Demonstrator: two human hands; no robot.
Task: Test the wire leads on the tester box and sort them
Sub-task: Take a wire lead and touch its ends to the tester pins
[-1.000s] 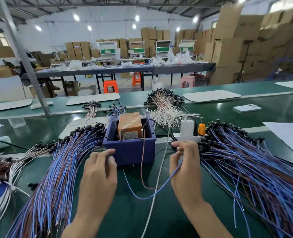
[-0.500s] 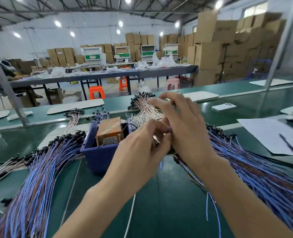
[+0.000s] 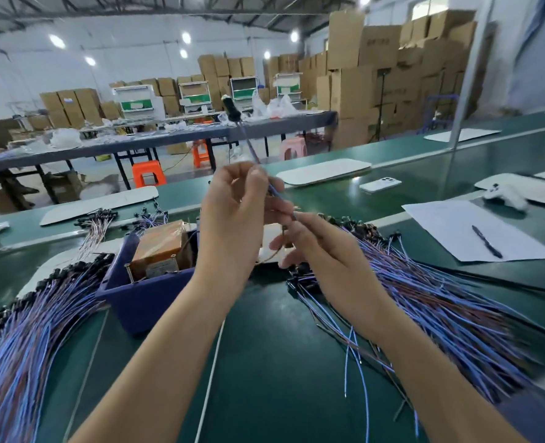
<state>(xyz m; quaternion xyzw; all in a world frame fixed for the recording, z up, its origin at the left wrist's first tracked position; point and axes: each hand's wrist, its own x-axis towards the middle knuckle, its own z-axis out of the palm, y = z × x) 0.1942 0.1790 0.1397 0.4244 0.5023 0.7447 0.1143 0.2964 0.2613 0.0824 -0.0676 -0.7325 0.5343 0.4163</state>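
Left pile (image 3: 34,330) large, probably sorted; box (image 3: 149,302) beside it. Left hand (image 3: 232,219) and right hand (image 3: 325,254) both pinch 1 lead (image 3: 248,142), raised above the box, apart from it. Right pile (image 3: 440,298) large: much apparently left untested.

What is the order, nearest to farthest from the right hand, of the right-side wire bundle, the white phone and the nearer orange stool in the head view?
From the right hand:
1. right-side wire bundle, just below and beside it.
2. white phone, ahead-right on the belt beyond.
3. nearer orange stool, on the floor past the belts, left.
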